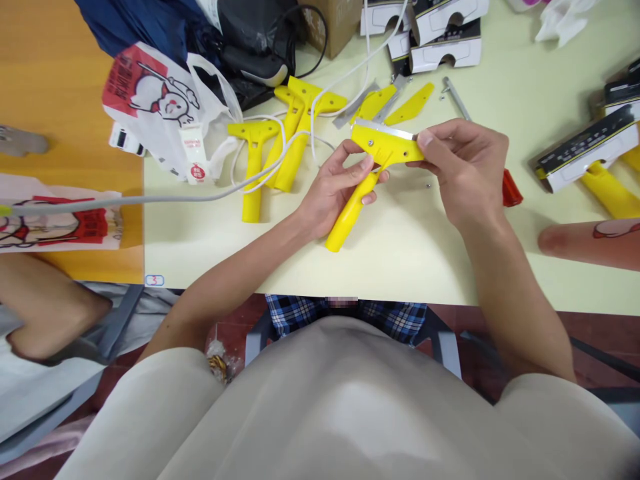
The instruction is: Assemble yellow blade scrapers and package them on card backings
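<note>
Over the table's front part, my left hand [327, 193] is closed around the neck of a yellow scraper [385, 148], its handle slanting down to the left. A metal blade [383, 127] runs along the scraper's top edge. My right hand [467, 167] pinches the right end of the scraper's head, thumb on top. One screw sits in the left hole of the head; the right hole looks dark. Behind the scraper lie loose yellow cover plates [413, 105] and grey metal blades [356, 107]. A screwdriver [511, 189] with a red handle is partly hidden by my right hand.
More yellow scrapers [254, 170] lie to the left, crossed by a white cable [200, 199]. A printed plastic bag [150, 93] stands at the back left. Black-and-white boxes [445, 53] are at the back and right. A person's forearm [590, 243] rests at right.
</note>
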